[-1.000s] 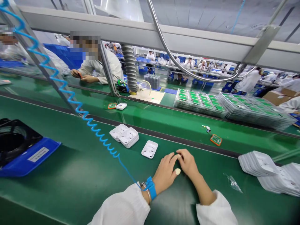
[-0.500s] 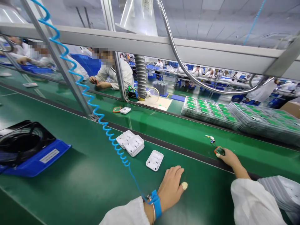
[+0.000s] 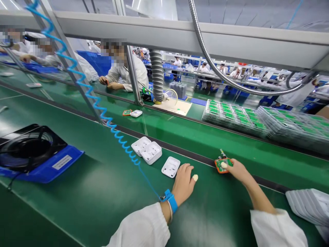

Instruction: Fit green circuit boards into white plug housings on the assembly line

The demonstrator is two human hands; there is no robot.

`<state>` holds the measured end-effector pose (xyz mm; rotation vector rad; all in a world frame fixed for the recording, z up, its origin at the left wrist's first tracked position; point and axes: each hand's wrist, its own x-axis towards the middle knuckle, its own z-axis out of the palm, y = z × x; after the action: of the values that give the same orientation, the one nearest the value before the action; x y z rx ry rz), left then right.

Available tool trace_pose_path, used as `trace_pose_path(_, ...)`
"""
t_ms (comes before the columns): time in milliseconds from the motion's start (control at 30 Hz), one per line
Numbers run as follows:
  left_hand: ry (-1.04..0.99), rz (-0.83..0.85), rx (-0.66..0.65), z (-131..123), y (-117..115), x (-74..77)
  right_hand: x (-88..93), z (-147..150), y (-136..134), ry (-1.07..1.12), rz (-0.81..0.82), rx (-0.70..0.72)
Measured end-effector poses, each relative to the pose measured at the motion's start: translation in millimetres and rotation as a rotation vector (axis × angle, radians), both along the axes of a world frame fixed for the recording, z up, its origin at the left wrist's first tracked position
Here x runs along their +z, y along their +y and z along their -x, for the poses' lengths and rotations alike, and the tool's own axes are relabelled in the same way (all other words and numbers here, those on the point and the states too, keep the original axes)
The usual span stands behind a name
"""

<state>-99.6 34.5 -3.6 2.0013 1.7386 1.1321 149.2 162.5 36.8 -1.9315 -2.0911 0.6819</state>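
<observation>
My right hand (image 3: 236, 169) reaches forward and pinches a small green circuit board with an orange rim (image 3: 223, 164), a wired part trailing from its far side, just above the dark strip between the belts. My left hand (image 3: 183, 183) rests on the green belt, fingertips touching a single white plastic shell (image 3: 171, 167); its thumb wears a pale finger cot. A blue wrist strap (image 3: 171, 200) with a coiled blue cord (image 3: 102, 113) is on my left wrist.
Two small stacks of white shells (image 3: 147, 150) lie left of the single one. A black fan on a blue base (image 3: 33, 151) sits far left. White trays (image 3: 308, 206) are stacked at right. Trays of green boards (image 3: 236, 115) line the far belt. Co-workers sit across.
My right hand left my left hand, reached to the board on the far belt, and has drawn it back toward me. My left hand slid to the white shell.
</observation>
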Motion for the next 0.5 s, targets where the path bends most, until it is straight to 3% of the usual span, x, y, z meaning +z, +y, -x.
trace_pose_path(133, 0.008, -0.009, -0.004, 0.3, 1.4, 0.9, -12.9, 22.8, -97.4, 0.036, 0.041, 0.14)
trace_pose_path(233, 0.014, -0.007, -0.007, -0.4, 1.1, 2.4, -16.0, 31.7, -141.4, -0.073, -0.061, 0.192)
trace_pose_path(333, 0.025, 0.01, 0.015, -0.5, -3.0, 5.6, -12.6, 40.8, -139.1, -0.032, -0.256, 0.28)
trace_pose_path(500, 0.17, 0.067, 0.044, -7.3, -19.4, 15.8, -20.8, 64.6, -96.0, -0.045, -0.512, 0.289)
